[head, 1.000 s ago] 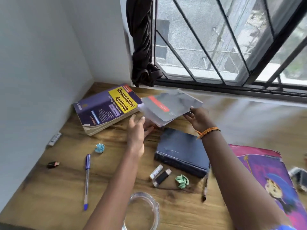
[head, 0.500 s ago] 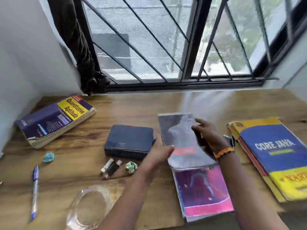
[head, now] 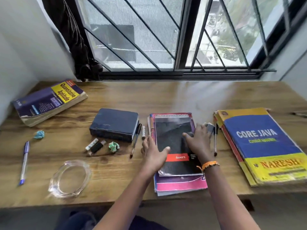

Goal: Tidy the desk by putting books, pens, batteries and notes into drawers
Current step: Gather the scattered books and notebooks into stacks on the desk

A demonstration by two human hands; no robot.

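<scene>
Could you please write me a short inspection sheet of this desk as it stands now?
Surface: wooden desk.
Job's things: black notebook atop pink books; Aptitude book; blue book; Java book; pens; batteries; paper balls.
Clutter: glass dish.
Hands: left hand and right hand open, resting on the notebook.
Cables: nothing seen.
Surroundings: barred window, dark curtain.
</scene>
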